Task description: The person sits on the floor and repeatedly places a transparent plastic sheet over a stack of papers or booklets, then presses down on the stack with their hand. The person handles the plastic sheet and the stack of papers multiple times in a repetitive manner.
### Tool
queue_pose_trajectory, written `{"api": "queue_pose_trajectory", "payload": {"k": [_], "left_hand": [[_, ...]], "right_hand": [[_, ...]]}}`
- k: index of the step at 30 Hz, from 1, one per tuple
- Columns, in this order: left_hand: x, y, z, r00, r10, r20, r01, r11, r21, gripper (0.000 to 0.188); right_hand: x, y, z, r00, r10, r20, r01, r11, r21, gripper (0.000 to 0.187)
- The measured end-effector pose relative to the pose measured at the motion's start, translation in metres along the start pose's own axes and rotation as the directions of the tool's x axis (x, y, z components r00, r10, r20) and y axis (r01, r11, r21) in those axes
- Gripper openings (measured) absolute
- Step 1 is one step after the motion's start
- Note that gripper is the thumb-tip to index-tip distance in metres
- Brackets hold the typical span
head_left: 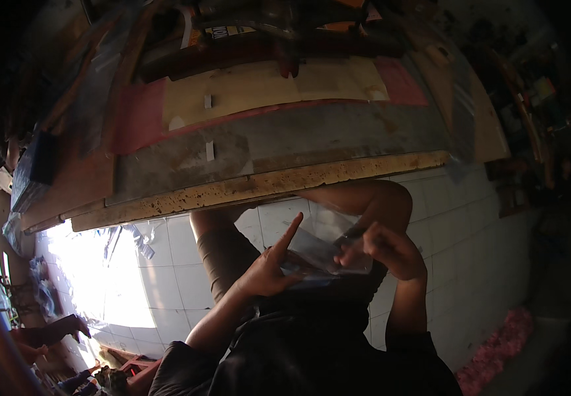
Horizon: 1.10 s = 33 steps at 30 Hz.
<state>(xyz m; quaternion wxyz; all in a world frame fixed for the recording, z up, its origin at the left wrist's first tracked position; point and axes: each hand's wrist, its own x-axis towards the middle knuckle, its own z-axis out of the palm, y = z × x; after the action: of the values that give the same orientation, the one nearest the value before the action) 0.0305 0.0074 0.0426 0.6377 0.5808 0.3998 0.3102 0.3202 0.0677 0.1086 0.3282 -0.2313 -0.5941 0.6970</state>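
A clear plastic sheet or bag (321, 241) lies over my lap between my two hands. My left hand (269, 272) is at its left edge, open, with one finger stretched upward and away from the others. Its lower fingers are partly hidden beside the plastic. At the right edge is my right hand (391, 251), its fingers curled in and some of them pressed to the plastic, slightly blurred. Light glints off the plastic, so I cannot tell whether it is one layer or several.
A worn low workbench (179, 158) stands in front of my knees, its yellowish front edge (259, 187) close by. Two small pale strips (209, 150) lie on it. Plastic scraps (130, 241) lie on the white tiled floor (186, 277). A pink heap (500, 350) sits at right; another person's leg (61, 330) shows at left.
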Motion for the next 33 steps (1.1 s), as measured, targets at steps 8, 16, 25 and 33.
{"api": "queue_pose_trajectory", "payload": {"k": [8, 16, 25, 33], "left_hand": [[0.004, -0.001, 0.0, 0.998, 0.056, -0.015, -0.055, 0.996, 0.076, 0.11], [0.012, -0.011, -0.003, 0.998, 0.034, -0.048, -0.031, 0.997, 0.067, 0.11], [0.039, -0.071, -0.003, 0.976, 0.012, -0.217, -0.022, 0.999, -0.044, 0.066], [0.014, -0.103, -0.009, 0.944, -0.015, -0.329, -0.019, 0.995, -0.099, 0.03]], "right_hand": [[-0.002, -0.023, 0.012, 0.935, 0.27, -0.229, -0.328, 0.903, -0.277, 0.01], [-0.006, -0.05, 0.055, 0.918, 0.114, 0.381, -0.15, 0.986, 0.067, 0.005], [-0.015, -0.05, 0.092, 0.798, 0.063, 0.6, -0.247, 0.941, 0.23, 0.011], [0.04, -0.086, 0.08, 0.939, -0.206, 0.277, 0.147, 0.964, 0.221, 0.014]]}}
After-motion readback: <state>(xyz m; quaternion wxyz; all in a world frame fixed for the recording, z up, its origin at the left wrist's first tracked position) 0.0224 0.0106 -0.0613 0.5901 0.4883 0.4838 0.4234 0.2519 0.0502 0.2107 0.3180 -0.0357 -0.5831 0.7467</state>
